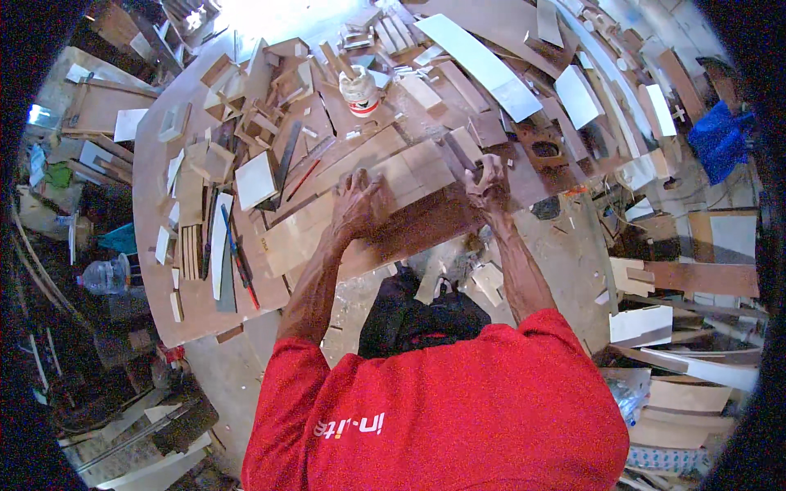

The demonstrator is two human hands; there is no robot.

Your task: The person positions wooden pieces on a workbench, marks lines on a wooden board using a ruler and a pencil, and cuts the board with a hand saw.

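Note:
A long light-brown wooden panel (401,182), made of several pieces laid edge to edge, lies slantwise near the table's front edge. On its middle rests my left hand (358,206), palm down with the fingers bent a little and apart. At the panel's right end, my right hand (489,186) has its fingers closed round the near end of a brown rectangular wooden block (463,147). Part of the block is hidden under those fingers. A thin red pencil (304,179) lies on the table left of my left hand.
The brown worktable (184,315) carries wood offcuts, a white glue tub (359,92) with a stick in it, a pale block (256,180) and a blue-and-red tool (238,260). Long white boards (483,65) lie at the back right. Scrap wood surrounds the table on the floor.

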